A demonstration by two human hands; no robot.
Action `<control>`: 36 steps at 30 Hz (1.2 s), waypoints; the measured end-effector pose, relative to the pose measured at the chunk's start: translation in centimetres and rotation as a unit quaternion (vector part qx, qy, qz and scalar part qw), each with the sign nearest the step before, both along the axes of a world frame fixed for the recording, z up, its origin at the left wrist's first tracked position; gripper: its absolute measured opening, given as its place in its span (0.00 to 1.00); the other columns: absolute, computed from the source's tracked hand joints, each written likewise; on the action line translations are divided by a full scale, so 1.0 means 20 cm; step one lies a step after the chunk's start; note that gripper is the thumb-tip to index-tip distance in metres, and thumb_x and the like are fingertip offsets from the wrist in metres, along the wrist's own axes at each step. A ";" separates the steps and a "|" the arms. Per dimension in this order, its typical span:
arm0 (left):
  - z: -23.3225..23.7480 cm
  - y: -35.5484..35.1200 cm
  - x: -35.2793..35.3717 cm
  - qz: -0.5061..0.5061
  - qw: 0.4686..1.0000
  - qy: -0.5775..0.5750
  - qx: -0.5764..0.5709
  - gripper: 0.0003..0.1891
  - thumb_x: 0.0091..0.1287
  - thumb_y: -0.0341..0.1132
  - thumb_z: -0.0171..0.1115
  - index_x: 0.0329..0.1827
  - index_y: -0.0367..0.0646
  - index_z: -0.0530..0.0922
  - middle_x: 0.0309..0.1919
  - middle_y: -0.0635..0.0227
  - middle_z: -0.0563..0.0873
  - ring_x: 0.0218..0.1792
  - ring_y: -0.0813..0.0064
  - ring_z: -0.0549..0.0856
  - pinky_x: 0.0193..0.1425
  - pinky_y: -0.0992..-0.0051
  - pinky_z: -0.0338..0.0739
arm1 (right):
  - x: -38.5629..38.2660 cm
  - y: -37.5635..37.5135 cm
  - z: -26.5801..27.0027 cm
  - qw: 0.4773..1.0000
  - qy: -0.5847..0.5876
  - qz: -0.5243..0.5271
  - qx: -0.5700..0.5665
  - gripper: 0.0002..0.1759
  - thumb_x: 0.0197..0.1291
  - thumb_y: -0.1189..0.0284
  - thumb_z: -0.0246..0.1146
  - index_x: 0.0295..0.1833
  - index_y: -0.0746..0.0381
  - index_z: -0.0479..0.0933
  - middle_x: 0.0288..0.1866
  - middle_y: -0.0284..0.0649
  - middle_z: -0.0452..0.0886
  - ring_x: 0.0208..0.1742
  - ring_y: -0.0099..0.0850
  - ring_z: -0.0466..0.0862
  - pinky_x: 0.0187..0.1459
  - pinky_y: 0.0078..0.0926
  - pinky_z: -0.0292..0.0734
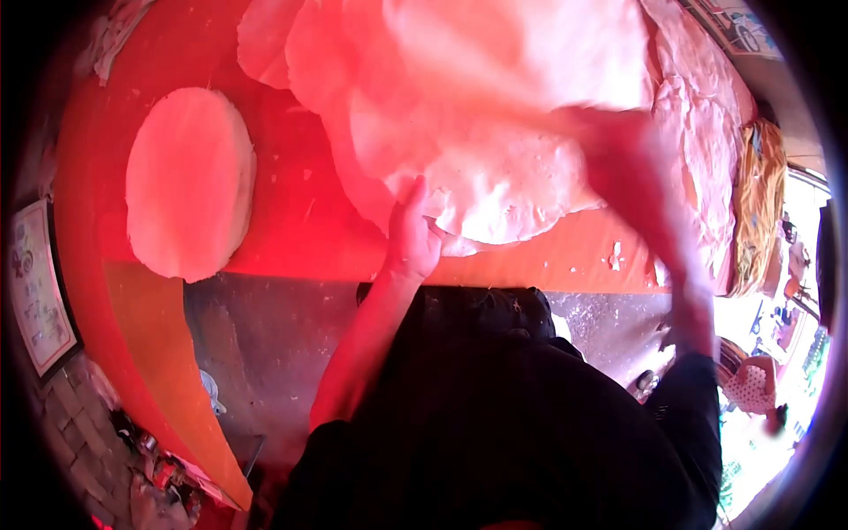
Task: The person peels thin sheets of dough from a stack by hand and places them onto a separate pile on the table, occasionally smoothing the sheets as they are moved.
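Several large, thin round sheets like flatbreads [495,177] lie overlapped on the red-lit table. At the near edge of the top sheet is my left hand [413,237], its thumb pointing up and its fingers closed at the rim, partly under it. My right hand [609,132] reaches over the right part of the sheets, badly smeared by motion, so its fingers cannot be made out. To the left, apart from both hands, a thick stack of pale round sheets [185,185] rests on the table.
Crumpled thin sheets [698,159] cover the table's right end, beside a yellow patterned cloth [761,208]. Small crumbs dot the orange-red tabletop [291,230]. A person in a dotted garment [751,384] is in the bright area at right. A framed picture [42,287] stands at far left.
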State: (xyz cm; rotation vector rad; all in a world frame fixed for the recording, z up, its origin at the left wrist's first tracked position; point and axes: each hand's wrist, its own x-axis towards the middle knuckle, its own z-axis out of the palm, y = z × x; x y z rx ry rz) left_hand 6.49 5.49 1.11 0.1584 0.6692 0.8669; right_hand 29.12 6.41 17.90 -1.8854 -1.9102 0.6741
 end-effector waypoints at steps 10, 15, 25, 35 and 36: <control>-0.03 -0.13 -0.04 -0.074 0.996 0.009 0.045 0.28 0.76 0.55 0.46 0.69 0.43 0.66 0.62 0.64 0.77 0.63 0.63 0.78 0.60 0.57 0.79 | -0.28 -0.13 -0.56 0.974 -0.094 0.070 0.195 0.02 0.44 0.75 0.60 0.26 0.61 0.75 0.24 0.47 0.78 0.29 0.48 0.82 0.30 0.48 0.73; -0.10 -0.19 -0.11 -0.062 0.998 0.002 0.014 0.26 0.78 0.55 0.41 0.60 0.40 0.71 0.53 0.60 0.81 0.53 0.64 0.81 0.57 0.56 0.79 | -0.40 -0.25 -0.56 0.991 -0.053 0.088 0.082 0.22 0.49 0.70 0.67 0.52 0.63 0.77 0.40 0.45 0.82 0.45 0.45 0.82 0.41 0.41 0.78; 0.15 0.01 0.10 -0.079 0.985 0.083 0.127 0.28 0.79 0.51 0.41 0.67 0.34 0.68 0.53 0.53 0.81 0.56 0.57 0.81 0.65 0.57 0.74 | 0.20 0.11 -0.46 0.954 -0.273 0.098 0.069 0.06 0.51 0.67 0.64 0.32 0.57 0.79 0.31 0.43 0.82 0.38 0.40 0.83 0.39 0.43 0.77; 0.00 0.08 0.06 -0.041 0.948 0.308 0.070 0.20 0.72 0.32 0.60 0.63 0.31 0.70 0.48 0.57 0.81 0.47 0.64 0.86 0.50 0.69 0.84 | 0.18 0.13 0.45 0.850 -0.372 -0.018 0.372 0.10 0.51 0.73 0.64 0.41 0.60 0.82 0.31 0.47 0.82 0.35 0.47 0.82 0.40 0.43 0.77; -0.01 0.08 0.05 -0.016 0.944 0.327 0.048 0.21 0.72 0.32 0.60 0.63 0.31 0.70 0.47 0.57 0.81 0.47 0.64 0.86 0.50 0.69 0.84 | 0.21 0.14 0.34 0.869 -0.362 -0.002 0.338 0.11 0.51 0.73 0.64 0.42 0.61 0.82 0.31 0.47 0.82 0.36 0.47 0.82 0.40 0.42 0.77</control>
